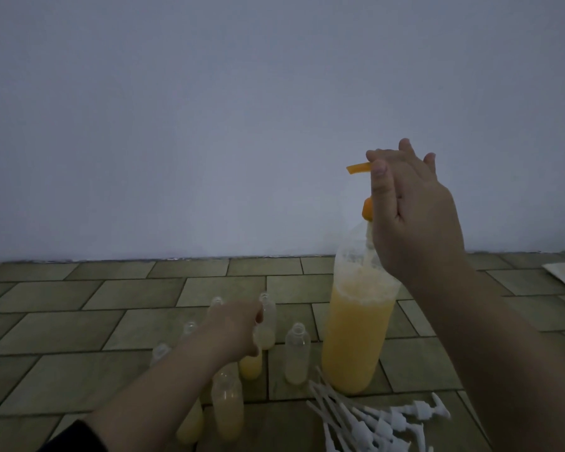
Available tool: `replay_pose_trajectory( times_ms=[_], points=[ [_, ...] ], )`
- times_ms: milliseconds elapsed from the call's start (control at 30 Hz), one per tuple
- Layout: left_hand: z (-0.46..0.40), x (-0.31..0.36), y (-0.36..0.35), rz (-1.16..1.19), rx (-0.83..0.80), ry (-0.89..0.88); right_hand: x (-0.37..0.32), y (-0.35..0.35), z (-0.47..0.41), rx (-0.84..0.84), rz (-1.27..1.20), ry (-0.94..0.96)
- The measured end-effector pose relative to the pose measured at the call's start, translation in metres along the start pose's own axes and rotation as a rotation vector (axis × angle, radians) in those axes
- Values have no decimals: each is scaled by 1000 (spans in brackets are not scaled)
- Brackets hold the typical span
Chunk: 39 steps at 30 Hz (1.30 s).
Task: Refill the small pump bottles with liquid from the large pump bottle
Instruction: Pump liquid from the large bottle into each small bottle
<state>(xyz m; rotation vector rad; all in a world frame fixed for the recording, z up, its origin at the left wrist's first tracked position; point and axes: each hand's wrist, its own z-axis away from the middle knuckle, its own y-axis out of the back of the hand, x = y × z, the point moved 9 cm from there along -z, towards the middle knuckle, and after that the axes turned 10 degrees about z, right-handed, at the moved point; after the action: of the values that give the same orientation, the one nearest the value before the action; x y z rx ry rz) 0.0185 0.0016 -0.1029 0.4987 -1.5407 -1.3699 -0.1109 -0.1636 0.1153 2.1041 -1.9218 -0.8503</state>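
Right hand (415, 207) curled on orange pump head of tall clear bottle of yellow liquid (356, 331) | left hand (238, 331) grips upright small clear bottle (268, 321), left of it | I judge spout points left.

Clear plastic small bottles (297, 355); matt floor tiles (79, 334).

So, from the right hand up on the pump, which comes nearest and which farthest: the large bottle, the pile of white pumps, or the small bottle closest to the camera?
1. large bottle, directly beneath the right hand
2. pile of white pumps, on the floor in front of that bottle
3. nearest small bottle, lower left, by the left forearm
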Motion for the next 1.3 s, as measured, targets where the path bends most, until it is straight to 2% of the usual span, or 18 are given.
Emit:
replay_pose_trajectory(
  times_ms=[133,300,633,767,867,967,1100,1200,1300],
  points=[
    [-1,6,18,91,65,-3,0,-1,-1,1,5,11],
    [-15,12,43,85,188,60,-1,-2,-1,-6,43,22],
    [-52,26,8,-50,-104,148,1,-2,-1,-28,22,21],
    [-59,20,-2,-133,-140,141,0,-1,-1,-18,12,21],
    [-59,23,2,-86,-103,121,0,-1,-1,-18,10,18],
    [-49,29,31,101,-1,100,0,-1,-2,-19,4,13],
    [-9,25,97,411,297,35,1,-2,-2,-29,19,23],
    [25,15,127,903,464,-52,1,-2,-2,-33,5,25],
    [44,26,128,1491,423,-157,0,-2,-2,-32,4,23]
  ],
)
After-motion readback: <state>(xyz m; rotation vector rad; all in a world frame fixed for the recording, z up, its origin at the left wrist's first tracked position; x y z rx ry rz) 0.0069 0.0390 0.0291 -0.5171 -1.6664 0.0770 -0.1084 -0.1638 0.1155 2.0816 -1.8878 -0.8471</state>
